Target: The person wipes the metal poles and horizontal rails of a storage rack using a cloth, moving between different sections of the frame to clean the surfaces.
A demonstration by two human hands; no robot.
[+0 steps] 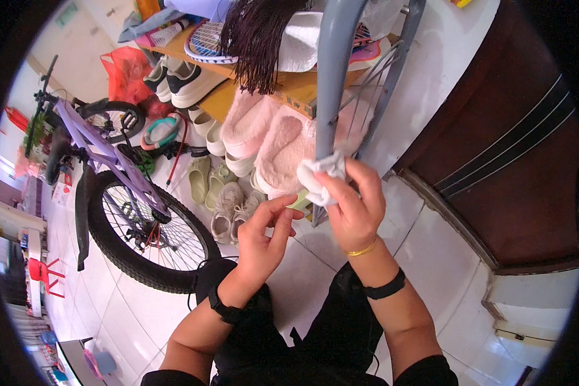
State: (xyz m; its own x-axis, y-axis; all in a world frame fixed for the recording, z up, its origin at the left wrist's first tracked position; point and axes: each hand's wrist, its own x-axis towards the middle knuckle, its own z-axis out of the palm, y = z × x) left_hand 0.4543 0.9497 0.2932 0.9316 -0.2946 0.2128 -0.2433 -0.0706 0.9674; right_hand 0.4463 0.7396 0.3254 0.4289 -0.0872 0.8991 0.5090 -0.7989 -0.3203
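My right hand (359,207) grips a crumpled white cloth (317,181). It presses the cloth against the lower part of a grey metal tube leg (335,82) of a shoe rack. A thin gold bracelet and a black band are on that wrist. To its left is my left hand (264,236), with nothing in it, fingers loosely bent and the thumb a little apart from them. Just beyond both hands stand pink furry slippers (284,144). Beige lace-up shoes (229,207) sit on the floor near my left fingertips.
A lilac bicycle (116,159) with a thick-tyred rear wheel (152,236) stands at the left. Wooden rack shelves (289,91) hold a badminton racket (212,41) and dark fringe (265,43). Green clogs (200,178) lie on the tiles. At right is a dark brown door (502,159).
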